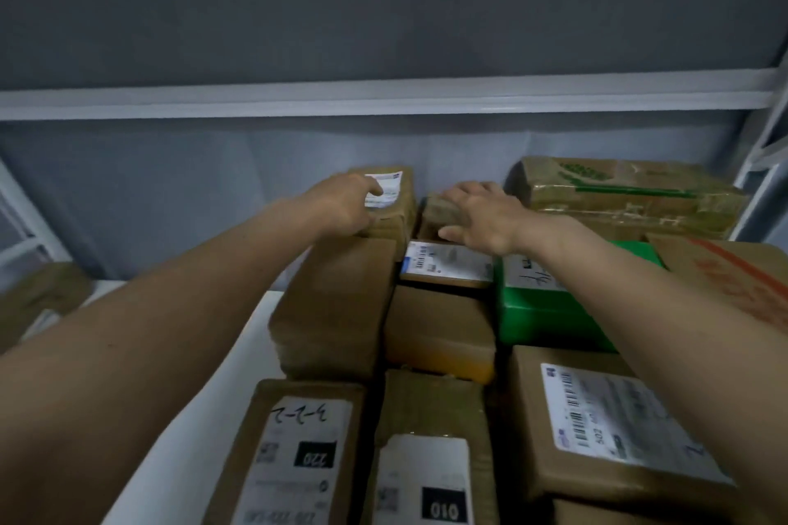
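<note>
Where the white shelf (239, 354) comes closest to the viewer, three brown parcels lie side by side: one labelled 220 (298, 452), one labelled 010 (426, 477) and a barcoded carton (609, 418) on the right. Behind them sit a plain brown box (337, 307), an orange-taped box (439, 337) and a green box (550, 303), with a flat parcel (447, 264) lying just beyond.

Both bare arms stretch to the back row. The left hand (345, 205) grips the labelled box (390, 200), one finger across its white label and the thumb against its near edge. That box lies with its label up and its long axis running away from the viewer. Just beside it, the right hand (482, 217) rests on the small brown box (439, 209), fingers spread flat over its top and thumb sticking out. Too much of this box is hidden to tell its long axis.

Farther right stands a large taped carton (627, 192) against the grey back wall.
</note>
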The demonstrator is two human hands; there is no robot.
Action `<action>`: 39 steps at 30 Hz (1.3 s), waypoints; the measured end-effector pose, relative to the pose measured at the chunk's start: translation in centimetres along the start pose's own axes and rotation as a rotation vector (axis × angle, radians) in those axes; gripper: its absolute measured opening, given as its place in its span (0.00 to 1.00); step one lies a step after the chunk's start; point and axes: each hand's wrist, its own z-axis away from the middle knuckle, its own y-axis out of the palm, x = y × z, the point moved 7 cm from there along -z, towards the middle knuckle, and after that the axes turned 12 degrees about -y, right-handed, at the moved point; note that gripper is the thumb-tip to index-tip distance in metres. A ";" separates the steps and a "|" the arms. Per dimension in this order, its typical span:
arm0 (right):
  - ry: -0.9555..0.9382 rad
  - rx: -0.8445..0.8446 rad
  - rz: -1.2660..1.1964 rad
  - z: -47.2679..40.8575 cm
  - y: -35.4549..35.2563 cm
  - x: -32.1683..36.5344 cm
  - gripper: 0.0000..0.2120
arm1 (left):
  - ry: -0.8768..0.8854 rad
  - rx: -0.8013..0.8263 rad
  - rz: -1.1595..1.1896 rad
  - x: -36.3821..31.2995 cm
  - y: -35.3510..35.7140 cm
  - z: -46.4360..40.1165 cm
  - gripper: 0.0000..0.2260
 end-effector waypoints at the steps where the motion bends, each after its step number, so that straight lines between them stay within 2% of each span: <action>1: -0.020 0.013 0.007 -0.6 0.3 1.3 0.32 | -0.007 0.007 -0.002 1.1 0.0 0.5 0.23; 13: -0.197 0.058 0.045 -6.7 3.7 17.0 0.32 | -0.208 0.051 0.061 18.5 1.1 5.1 0.26; 27: -0.274 0.173 -0.020 -17.6 10.0 33.4 0.35 | -0.356 0.104 0.125 40.3 3.4 6.5 0.26; 31: -0.271 0.172 -0.041 -21.6 12.1 38.9 0.36 | -0.393 0.067 0.124 46.2 2.4 8.0 0.25; 35: -0.280 0.206 -0.083 -25.1 14.9 44.6 0.37 | -0.411 0.110 0.071 54.4 4.5 7.7 0.25; 39: -0.285 0.233 -0.092 -27.9 17.9 50.1 0.37 | -0.459 0.107 0.122 61.6 6.3 7.6 0.28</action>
